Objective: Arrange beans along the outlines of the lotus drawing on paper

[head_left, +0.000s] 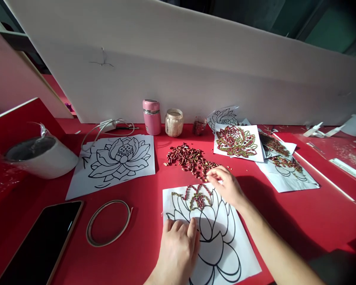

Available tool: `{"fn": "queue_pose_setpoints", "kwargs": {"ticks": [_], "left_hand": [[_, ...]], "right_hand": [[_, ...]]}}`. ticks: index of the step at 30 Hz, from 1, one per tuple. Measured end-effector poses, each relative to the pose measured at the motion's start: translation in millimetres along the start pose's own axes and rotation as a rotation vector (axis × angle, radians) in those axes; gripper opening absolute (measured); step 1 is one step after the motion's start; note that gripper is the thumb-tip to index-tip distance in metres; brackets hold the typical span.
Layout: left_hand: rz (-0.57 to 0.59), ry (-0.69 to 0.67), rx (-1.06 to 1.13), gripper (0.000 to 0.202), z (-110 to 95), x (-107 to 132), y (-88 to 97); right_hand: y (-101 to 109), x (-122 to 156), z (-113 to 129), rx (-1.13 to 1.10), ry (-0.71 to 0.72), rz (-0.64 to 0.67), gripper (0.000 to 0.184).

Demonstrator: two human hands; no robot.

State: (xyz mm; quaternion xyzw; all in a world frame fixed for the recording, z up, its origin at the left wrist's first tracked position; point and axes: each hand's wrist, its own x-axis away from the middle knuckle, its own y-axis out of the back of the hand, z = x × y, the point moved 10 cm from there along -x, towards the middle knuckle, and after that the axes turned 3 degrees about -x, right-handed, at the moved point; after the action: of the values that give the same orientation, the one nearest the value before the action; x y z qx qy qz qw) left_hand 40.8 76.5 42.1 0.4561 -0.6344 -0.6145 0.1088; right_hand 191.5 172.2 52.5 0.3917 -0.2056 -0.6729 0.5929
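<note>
Beans behind lotus drawing

Left hand palm down, right hand farther forward

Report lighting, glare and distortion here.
Head view: hard light, dark shadow beside the right arm on the red table; head view: a small glint on the phone; head view: top right corner darkened, left edge of the white panel slanting, perhaps wide-angle distortion.

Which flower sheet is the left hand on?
The front sheet, with red and green seeds only near its flower's top. The left hand lies on it; the left sheet, all outline, and right sheets lie untouched.
</note>
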Motion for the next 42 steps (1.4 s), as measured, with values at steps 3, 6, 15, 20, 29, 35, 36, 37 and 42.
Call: {"fn": "queue_pose_setpoints", "kwargs": {"ticks": [3,6,15,20,29,35,36,37,42], "left_hand": [[-0.003,0.001,-0.004,0.019,0,0,1.4],[-0.009,0.006,-0.004,0.018,0,0,2.0],[0.0,0.002,-0.02,0.019,-1,1,0.3],[0.011,0.01,-0.013,0.019,0,1,-0.6],[0.093,0.026,-0.007,0.021,0,1,-6.6],[0.123,0.036,0.01,0.021,0,-1,-6.6],[0.127,0.037,0.01,0.021,0,-1,-6.6],[0.13,0.037,0.008,0.02,0,-1,-6.5],[0.126,0.037,-0.003,0.019,0,-1,-5.2]], "right_hand": [[7,-17,-28,0.125,-0.11,-0.01,0.012],[-2,-28,-34,0.165,-0.115,0.043,0.011],[-17,-37,-22,0.256,-0.149,0.114,0.013],[-16,-35,-24,0.252,-0.146,0.078,0.012],[13,-8,-19,0.083,-0.062,-0.064,0.013],[-20,38,54,-0.081,0.241,0.177,0.009],[-26,43,59,-0.058,0.262,0.206,0.009],[-31,47,62,-0.031,0.275,0.225,0.01],[-38,50,61,0.045,0.285,0.233,0.011]]}}
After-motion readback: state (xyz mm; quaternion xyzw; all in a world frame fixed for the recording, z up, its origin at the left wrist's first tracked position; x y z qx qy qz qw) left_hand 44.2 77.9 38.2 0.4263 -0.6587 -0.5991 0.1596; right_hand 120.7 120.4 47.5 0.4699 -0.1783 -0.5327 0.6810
